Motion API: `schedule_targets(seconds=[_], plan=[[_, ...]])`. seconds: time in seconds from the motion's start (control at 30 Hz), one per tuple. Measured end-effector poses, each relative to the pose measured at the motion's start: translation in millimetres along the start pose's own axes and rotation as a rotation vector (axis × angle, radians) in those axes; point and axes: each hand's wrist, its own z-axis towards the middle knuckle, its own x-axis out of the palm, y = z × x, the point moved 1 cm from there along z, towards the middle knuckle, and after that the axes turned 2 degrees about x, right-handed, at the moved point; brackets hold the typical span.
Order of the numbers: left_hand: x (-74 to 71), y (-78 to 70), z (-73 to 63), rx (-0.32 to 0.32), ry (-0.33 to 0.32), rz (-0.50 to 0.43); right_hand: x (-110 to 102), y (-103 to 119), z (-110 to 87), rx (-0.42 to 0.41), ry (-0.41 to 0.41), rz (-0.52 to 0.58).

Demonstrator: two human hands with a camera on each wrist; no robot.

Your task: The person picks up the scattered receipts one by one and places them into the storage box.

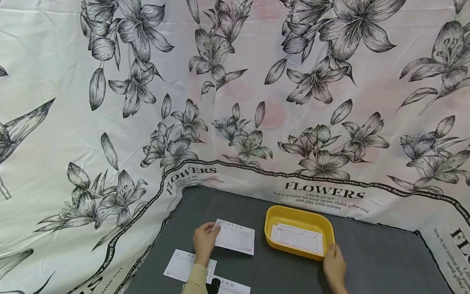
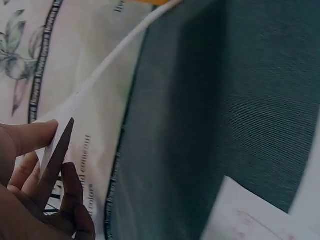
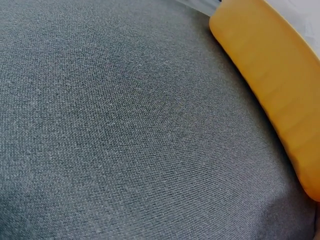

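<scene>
My left hand [image 1: 204, 243] pinches a white printed paper slip [image 1: 238, 237] by its left edge, thumb against fingers. In the left wrist view the slip [image 2: 107, 62] appears nearly edge-on, above the dark cloth. At the right, my right hand [image 1: 335, 267] grips the front right corner of a yellow plastic tray [image 1: 288, 248]. Inside the tray lie printed slips [image 1: 297, 239], loosely stacked. The right wrist view shows the tray's outer side [image 3: 275, 85], with the hand almost wholly out of frame.
Two more printed slips, one on the left [image 1: 178, 263] and one at the front edge [image 1: 231, 288], lie on the grey cloth [image 1: 382, 257] near my left forearm. A flower-printed curtain [image 1: 253, 183] borders the surface at the back and left.
</scene>
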Motion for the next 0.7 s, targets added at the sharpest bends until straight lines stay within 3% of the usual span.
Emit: schedule_targets(seconds=[0.13, 0.33, 0.57, 0.7], plan=[[4.0, -17.1, 4.8, -0.050, 0.020, -0.107, -0.1, -0.2, 0.1, -0.008, -0.004, -0.003], [23.1, -39.8, 8.4, -0.101, 0.054, -0.220, 2.1, -0.5, -0.9, -0.039, -0.050, 0.011], [54.5, -55.3, 5.7, -0.146, 0.110, -0.267, 3.6, -1.9, -2.7, -0.043, -0.065, 0.015], [74.6, -63.7, 3.5, -0.139, 0.132, -0.251, 3.6, -3.2, -2.8, -0.040, -0.067, 0.009]])
